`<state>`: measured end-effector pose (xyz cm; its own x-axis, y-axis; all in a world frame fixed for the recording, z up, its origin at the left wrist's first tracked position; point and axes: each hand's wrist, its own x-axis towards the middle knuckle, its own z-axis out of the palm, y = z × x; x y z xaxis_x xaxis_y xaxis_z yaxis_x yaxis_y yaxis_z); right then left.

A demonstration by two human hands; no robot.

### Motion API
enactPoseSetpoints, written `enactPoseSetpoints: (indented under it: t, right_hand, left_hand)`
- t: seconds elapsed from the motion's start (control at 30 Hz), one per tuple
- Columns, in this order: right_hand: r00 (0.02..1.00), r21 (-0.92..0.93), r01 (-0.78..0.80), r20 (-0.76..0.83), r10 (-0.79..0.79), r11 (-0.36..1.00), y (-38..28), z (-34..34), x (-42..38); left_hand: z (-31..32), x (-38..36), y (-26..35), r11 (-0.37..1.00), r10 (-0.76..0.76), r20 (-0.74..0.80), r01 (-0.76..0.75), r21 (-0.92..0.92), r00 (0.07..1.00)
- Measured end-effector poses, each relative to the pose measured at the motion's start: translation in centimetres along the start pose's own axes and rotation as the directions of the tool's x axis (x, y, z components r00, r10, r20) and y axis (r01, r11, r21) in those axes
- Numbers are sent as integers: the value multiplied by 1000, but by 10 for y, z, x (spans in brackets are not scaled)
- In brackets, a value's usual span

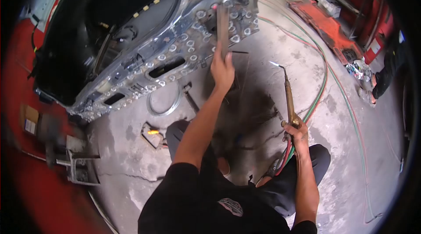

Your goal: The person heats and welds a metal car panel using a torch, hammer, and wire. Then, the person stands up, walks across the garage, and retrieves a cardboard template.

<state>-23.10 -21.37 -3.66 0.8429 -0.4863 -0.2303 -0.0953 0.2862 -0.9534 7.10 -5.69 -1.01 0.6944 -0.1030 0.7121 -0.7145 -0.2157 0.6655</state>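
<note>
My left hand (222, 71) is wrapped round a long, flat brown bar-like tool (222, 28), blurred by motion. Its far end is at the car's bare metal panel (190, 45); whether it touches cannot be told. Beside that end, a small spot on the metal glows pink-red. Lower right, my right hand (297, 132) grips a brass gas torch (289, 98), its bent tip pointing up and left with a small whitish flame. Red and green hoses (322, 85) run from the torch's rear across the floor. Many round, shiny ground spots dot the panel.
A coil of wire (164, 112) and a dark-handled tool (191, 101) are below the panel. A grey metal stand (81, 168) is at left. Far right, a red metal piece (324, 26) lies near another person's leg (388, 72). Hoses cross the concrete floor.
</note>
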Motion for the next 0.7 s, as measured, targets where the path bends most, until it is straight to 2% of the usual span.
enactPoseSetpoints:
  t: [0.03, 0.13, 0.23, 0.27, 0.37, 0.4, 0.5, 0.57, 0.63, 0.67, 0.7]
  right_hand:
    - [1000, -7, 8, -11, -8, 1000, 2, -2, 1]
    - [1000, 5, 27, 2, -27, 1000, 3, -5, 0]
    - [1000, -8, -9, 19, 9, 1000, 3, -7, -6]
    - [1000, -10, -3, 28, 3, 1000, 1, -8, -5]
    - [999, -18, 31, 10, -30, 999, 1, -9, 2]
    - [999, -7, 46, -6, -46, 999, -1, -11, 4]
    - [999, -9, 40, 22, -40, 999, 0, -6, 3]
    - [999, -5, 10, 48, -10, 1000, -3, -4, -1]
    - [998, 11, 42, 47, -43, 999, -4, -5, 2]
    - [998, 25, 46, 39, -47, 999, 0, -4, -1]
    - [999, 19, 47, 25, -47, 999, 0, -2, 0]
  left_hand:
    - [-1, -20, -17, 997, -64, 48, 66, -43, 997]
    - [13, 31, 42, 993, 32, -87, -41, -106, 996]
    - [26, 57, 50, 985, 169, -176, -163, 47, 970]
    - [18, 31, 50, 994, 106, -125, -106, 9, 986]
    - [1, -22, -2, 988, -22, -7, 21, -152, 1000]
    - [-4, -3, -1, 994, 78, -6, -78, -82, 997]
    - [-14, 63, 57, 991, 62, -26, -65, -120, 998]
    - [-28, 42, 38, 989, -27, -71, 16, -146, 997]
    - [-40, -5, 6, 996, 70, -144, -78, -51, 987]
    - [-43, -14, -8, 985, 60, -123, -79, -155, 991]
    - [-40, -4, 1, 988, 82, -118, -96, -119, 990]
